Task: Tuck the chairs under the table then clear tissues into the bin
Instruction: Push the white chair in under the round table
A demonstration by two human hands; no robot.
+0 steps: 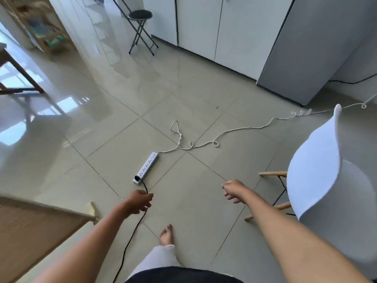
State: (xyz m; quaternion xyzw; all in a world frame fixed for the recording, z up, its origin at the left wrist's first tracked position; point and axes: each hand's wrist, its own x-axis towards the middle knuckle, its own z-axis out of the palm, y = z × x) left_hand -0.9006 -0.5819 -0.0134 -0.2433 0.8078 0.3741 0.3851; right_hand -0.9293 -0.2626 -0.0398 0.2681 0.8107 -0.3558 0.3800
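Both arms reach forward over the tiled floor point(193, 99), and neither hand grasps anything that belongs to the task. The left hand point(138, 203) is loosely curled, and the black cable point(130, 237) passes right by its fingers; whether it is pinching the cable or merely hanging in front of it, I cannot tell. The right hand point(234, 189) is empty, fingers relaxed and drooping, near the white chair point(318, 180) at the right but not touching it.

That chair, with its pale wooden legs, stands out in the open, so it looks not yet tucked. A table edge point(40, 209) shows at lower left (a woven or slatted light surface, blurred). No tissues and no bin are in view.

The step in hand seems to be reaching for the chair. To do it well, take the backrest by its top rim with a firm grip, lift slightly or slide squarely so the legs do not scrape or tip, and steer it toward the table. The real hazard is underfoot: the power strip point(146, 167), its white cord point(224, 133) and the black cable all cross the path, beside a bare foot point(166, 234), so route the legs around them
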